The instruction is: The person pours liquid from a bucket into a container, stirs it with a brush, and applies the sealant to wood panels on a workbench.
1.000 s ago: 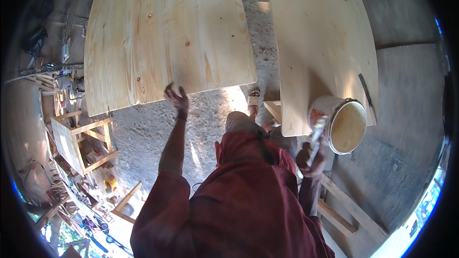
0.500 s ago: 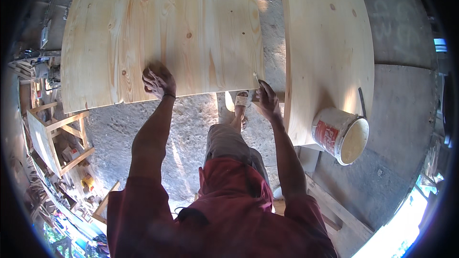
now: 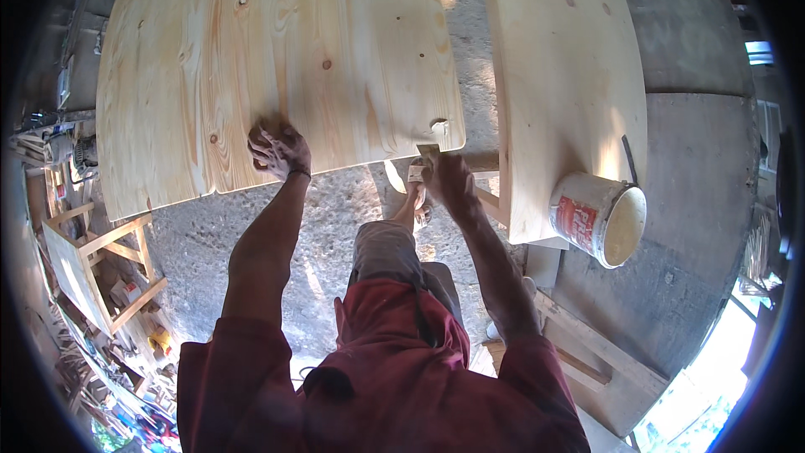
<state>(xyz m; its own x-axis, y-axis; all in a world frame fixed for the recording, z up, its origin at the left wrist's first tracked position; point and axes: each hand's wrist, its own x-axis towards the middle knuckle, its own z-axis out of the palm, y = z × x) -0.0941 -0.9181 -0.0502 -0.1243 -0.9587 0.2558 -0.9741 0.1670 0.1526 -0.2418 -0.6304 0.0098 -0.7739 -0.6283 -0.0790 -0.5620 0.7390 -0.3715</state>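
A large pale wooden panel [image 3: 285, 42] with knots and grain lies in front of me. My left hand [image 3: 279, 151] rests near its front edge, fingers curled inward; what they hold, if anything, is hidden. By the panel's front right corner, my right hand [image 3: 453, 180] grips a putty knife [image 3: 428, 151] with its flat blade at the edge. Motion blurs this hand slightly. A small pale dab of putty [image 3: 438, 124] sits on the panel just beyond the blade.
On the right stands a second pale wooden board [image 3: 570, 75], and a white bucket [image 3: 579, 216] with a red label lies tipped beside its near end. A wooden frame [image 3: 101, 260] stands at left among scattered scraps. Grey rough ground [image 3: 251, 226] shows between me and the panel.
My right hand has moved left along the panel's front edge, turning the putty knife so its blade shows. The pale dab now shows at the corner. My left hand stays about where it was.
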